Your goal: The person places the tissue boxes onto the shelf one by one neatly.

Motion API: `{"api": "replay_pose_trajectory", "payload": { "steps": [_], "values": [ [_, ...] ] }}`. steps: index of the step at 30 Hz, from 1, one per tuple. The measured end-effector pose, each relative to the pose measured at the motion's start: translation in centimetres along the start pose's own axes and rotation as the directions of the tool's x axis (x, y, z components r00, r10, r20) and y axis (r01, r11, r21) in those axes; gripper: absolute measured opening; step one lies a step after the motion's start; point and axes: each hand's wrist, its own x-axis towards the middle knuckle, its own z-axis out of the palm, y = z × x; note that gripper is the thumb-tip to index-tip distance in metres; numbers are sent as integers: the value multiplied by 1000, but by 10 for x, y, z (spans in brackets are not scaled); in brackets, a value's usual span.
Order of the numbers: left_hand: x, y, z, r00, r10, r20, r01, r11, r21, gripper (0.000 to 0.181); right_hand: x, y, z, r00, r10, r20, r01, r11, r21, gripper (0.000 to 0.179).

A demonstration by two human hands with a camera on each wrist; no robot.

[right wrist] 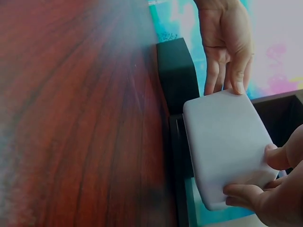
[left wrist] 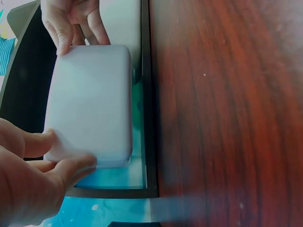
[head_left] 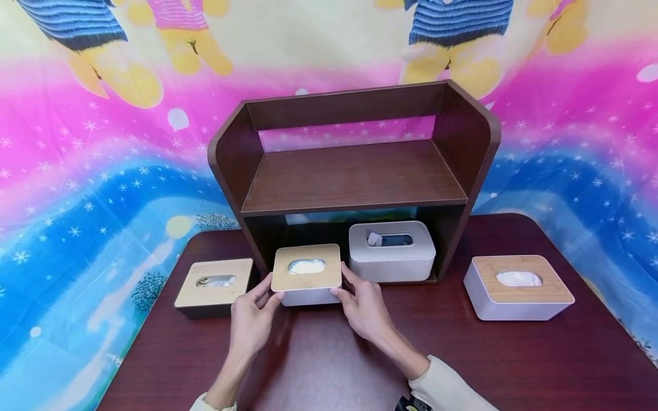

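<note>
A tissue box [head_left: 306, 283] with a light wood lid and pale grey body is held between both hands at the left front of the shelf's lower compartment. At its left end, my left hand [head_left: 252, 321] grips it, thumb on the front side. My right hand [head_left: 366, 308] grips the right end the same way. Both wrist views show the box's grey side [left wrist: 90, 109] with fingers at each end. To its right, an all-grey tissue box [head_left: 392, 261] stands inside the lower compartment.
A dark brown two-tier shelf [head_left: 354, 177] stands at the back of the reddish-brown table [head_left: 319, 354]. Left of it sits a black tissue box with a wooden lid [head_left: 216, 291]. On the right is a grey tissue box with a wooden lid [head_left: 516, 291]. A patterned cloth hangs behind.
</note>
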Motion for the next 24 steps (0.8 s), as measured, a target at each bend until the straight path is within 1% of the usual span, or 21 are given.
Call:
{"api": "replay_pose_trajectory", "payload": {
  "steps": [4, 8, 14, 18, 21, 24],
  "values": [
    [8, -2, 6, 999, 6, -37, -7, 1000, -18, 53, 7, 2, 4, 999, 39, -31, -39, 999, -5, 59],
    [14, -4, 12, 997, 18, -73, -19, 1000, -15, 51, 14, 3, 9, 996, 71, -60, -70, 997, 23, 58],
    [24, -8, 21, 992, 33, -120, -39, 998, -49, 49, 21, 5, 22, 988, 89, -122, -80, 994, 77, 56],
    [29, -10, 26, 988, 50, -145, -59, 997, -54, 48, 25, 6, 29, 984, 101, -147, -84, 990, 116, 56],
    [33, -12, 29, 985, 57, -161, -64, 997, -36, 46, 28, 7, 33, 981, 96, -170, -77, 991, 113, 55],
    [36, -12, 31, 984, 54, -169, -59, 998, -19, 45, 31, 9, 37, 977, 86, -193, -70, 994, 88, 53]
  ]
}}
